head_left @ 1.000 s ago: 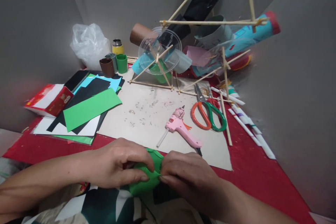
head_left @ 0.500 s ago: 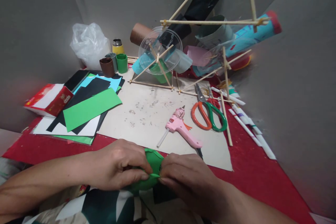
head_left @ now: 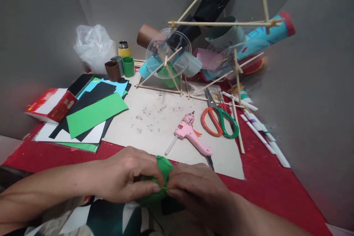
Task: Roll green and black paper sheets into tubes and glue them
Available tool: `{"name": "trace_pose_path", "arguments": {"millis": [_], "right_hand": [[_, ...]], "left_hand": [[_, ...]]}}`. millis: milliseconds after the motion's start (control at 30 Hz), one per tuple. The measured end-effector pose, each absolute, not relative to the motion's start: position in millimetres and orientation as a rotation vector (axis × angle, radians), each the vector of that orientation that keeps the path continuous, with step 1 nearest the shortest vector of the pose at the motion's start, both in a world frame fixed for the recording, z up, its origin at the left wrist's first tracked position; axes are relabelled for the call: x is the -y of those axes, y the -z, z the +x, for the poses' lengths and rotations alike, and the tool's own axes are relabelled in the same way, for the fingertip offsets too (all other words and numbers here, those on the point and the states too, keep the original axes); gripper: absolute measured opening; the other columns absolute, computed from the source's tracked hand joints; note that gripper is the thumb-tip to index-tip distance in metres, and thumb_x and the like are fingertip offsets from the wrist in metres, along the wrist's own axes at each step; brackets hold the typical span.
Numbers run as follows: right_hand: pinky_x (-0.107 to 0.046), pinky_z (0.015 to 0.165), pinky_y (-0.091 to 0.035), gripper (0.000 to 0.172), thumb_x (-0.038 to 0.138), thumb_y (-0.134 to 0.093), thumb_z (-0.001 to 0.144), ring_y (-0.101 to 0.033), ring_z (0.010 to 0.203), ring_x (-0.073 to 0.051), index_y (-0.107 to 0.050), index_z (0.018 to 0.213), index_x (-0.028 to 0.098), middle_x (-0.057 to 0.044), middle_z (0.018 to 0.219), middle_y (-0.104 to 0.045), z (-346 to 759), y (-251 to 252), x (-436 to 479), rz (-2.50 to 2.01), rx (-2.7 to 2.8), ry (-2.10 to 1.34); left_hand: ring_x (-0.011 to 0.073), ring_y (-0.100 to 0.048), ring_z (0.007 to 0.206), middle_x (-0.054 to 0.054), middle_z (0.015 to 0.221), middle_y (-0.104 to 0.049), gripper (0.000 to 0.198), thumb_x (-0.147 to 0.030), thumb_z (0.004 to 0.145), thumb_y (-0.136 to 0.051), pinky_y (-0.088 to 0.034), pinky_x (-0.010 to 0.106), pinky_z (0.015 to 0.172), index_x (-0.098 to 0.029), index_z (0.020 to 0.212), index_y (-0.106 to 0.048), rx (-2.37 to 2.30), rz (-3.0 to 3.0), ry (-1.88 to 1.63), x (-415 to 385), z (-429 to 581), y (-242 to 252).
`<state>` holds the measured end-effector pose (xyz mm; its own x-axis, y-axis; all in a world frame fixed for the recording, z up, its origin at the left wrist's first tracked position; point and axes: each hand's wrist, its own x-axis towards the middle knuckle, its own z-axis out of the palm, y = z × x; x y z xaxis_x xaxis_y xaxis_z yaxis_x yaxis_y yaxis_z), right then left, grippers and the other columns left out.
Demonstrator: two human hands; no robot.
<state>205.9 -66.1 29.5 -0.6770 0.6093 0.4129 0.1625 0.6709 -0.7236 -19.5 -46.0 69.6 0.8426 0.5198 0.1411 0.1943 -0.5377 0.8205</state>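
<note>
Green paper (head_left: 165,165) pinched between two bare hands

In the head view, the green paper is at the near edge of the table (head_left: 279,191), low in the middle, in front of the person's patterned clothing. It bends into a hollow, rounded shape with a creased rim. The left hand (head_left: 131,175) grips it with thumb and fingers nearly together; the right hand (head_left: 197,182) pinches the same rim just beside, its fingers bent close over the edge.

Beyond them, a flat beige sheet (head_left: 155,118), marked with dark smudges, covers part of the red tabletop. On it lie a smooth pink plastic glue gun (head_left: 190,136), a clear stick poking from its back, and metal scissors (head_left: 219,121) with one orange and one green loop. To the left, a smooth green strip (head_left: 96,115) tops a pile of flat black, blue and white paper beside a glossy red box (head_left: 52,105). Behind the pile stand small brown (head_left: 112,71) and green cups (head_left: 128,67), near a crinkled, see-through plastic bag (head_left: 95,49). Farther right, thin wooden sticks (head_left: 159,89) form triangles among clear round discs (head_left: 181,38) and coloured tubes (head_left: 148,36).
</note>
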Motion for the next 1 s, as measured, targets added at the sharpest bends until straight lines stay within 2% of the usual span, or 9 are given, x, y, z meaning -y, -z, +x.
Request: {"name": "trace_pose_path", "arguments": {"millis": [100,200,333,533,767,867,1000], "right_hand": [[-0.023,0.058,-0.042,0.017,0.022,-0.048,0.095,-0.058,0.065,-0.012,-0.060,0.084,0.019,-0.001,0.072,-0.063,210,-30,64,-0.633,2.272,-0.878],[-0.023,0.056,-0.040,0.024,0.026,-0.045,0.098,-0.056,0.062,-0.012,-0.060,0.081,0.018,-0.001,0.068,-0.062,211,-33,62,-0.670,2.279,-0.848],[-0.023,0.052,-0.035,0.032,0.032,-0.044,0.099,-0.053,0.055,-0.010,-0.061,0.075,0.019,0.001,0.062,-0.059,210,-37,60,-0.698,2.292,-0.793],[-0.021,0.054,-0.037,0.028,0.030,-0.044,0.099,-0.054,0.058,-0.010,-0.061,0.080,0.019,0.001,0.065,-0.059,212,-35,58,-0.631,2.318,-0.831],[-0.022,0.055,-0.037,0.030,0.030,-0.042,0.100,-0.053,0.060,-0.011,-0.060,0.078,0.019,0.000,0.065,-0.058,212,-32,57,-0.608,2.358,-0.820],[-0.022,0.055,-0.038,0.027,0.028,-0.045,0.099,-0.053,0.060,-0.011,-0.061,0.079,0.019,0.000,0.066,-0.059,212,-33,57,-0.589,2.329,-0.861],[-0.020,0.056,-0.041,0.020,0.024,-0.049,0.097,-0.056,0.062,-0.011,-0.062,0.082,0.018,-0.001,0.069,-0.062,212,-35,54,-0.594,2.272,-0.942]], "left_hand": [[0.0107,-0.052,0.060,0.000,0.074,-0.059,0.019,-0.023,0.086,-0.060,-0.039,0.021,0.055,-0.017,0.104,-0.059,-0.666,2.128,-0.381,45,-26,-72],[0.0091,-0.047,0.055,-0.003,0.069,-0.055,0.021,-0.025,0.087,-0.060,-0.035,0.019,0.049,-0.019,0.107,-0.058,-0.760,2.093,-0.359,46,-33,-73],[0.0091,-0.049,0.057,-0.001,0.069,-0.057,0.015,-0.024,0.089,-0.058,-0.038,0.019,0.053,-0.017,0.102,-0.062,-0.693,2.098,-0.439,46,-34,-72],[0.0124,-0.055,0.062,0.005,0.074,-0.064,0.017,-0.023,0.089,-0.058,-0.042,0.023,0.058,-0.013,0.100,-0.066,-0.635,2.164,-0.479,44,-30,-68],[0.0147,-0.060,0.068,0.007,0.076,-0.066,0.016,-0.020,0.091,-0.055,-0.046,0.024,0.061,-0.014,0.098,-0.067,-0.577,2.175,-0.451,43,-29,-70],[0.0153,-0.060,0.071,0.008,0.081,-0.067,0.020,-0.021,0.089,-0.058,-0.047,0.025,0.064,-0.013,0.107,-0.066,-0.556,2.152,-0.453,44,-31,-68],[0.0122,-0.059,0.068,0.005,0.086,-0.066,0.034,-0.020,0.088,-0.058,-0.045,0.021,0.059,-0.017,0.122,-0.057,-0.660,2.081,-0.446,46,-35,-66]]}}
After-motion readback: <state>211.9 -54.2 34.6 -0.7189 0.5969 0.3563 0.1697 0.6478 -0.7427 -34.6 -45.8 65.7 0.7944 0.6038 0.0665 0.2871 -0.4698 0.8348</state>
